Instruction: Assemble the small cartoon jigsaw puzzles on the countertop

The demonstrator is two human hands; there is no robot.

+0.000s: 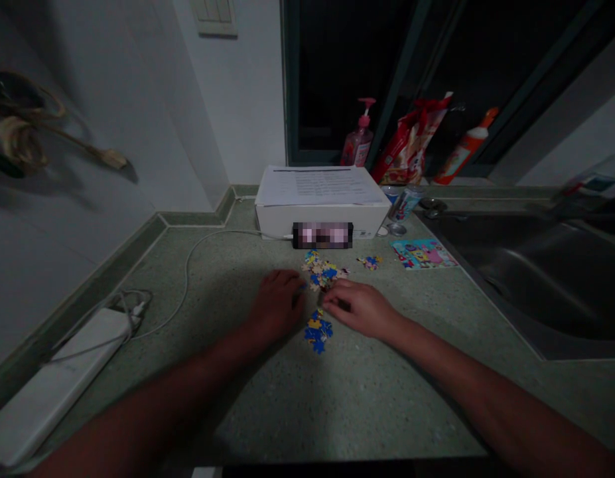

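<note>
While both hands are low over a speckled green countertop [347, 405], the left hand [276, 305] is curled, with its fingers [294, 289] turned toward the right hand [357, 309]. The right fingers [333, 299] are bent and come close together, but it is not possible to tell if they grip a piece. A heap of jigsaw pieces [321, 271] lies just ahead of the fingertips, and a second heap of blue and yellow jigsaw pieces [317, 330] lies just behind them, between the wrists. A small group of pieces [370, 263] lies farther ahead, beyond the right fingers. Past this group is a colourful printed card [424, 253]. A white box [322, 216] with printed paper [320, 186] on top stands well ahead of the fingers, and a steel sink [526, 279] is far to their right.
</note>
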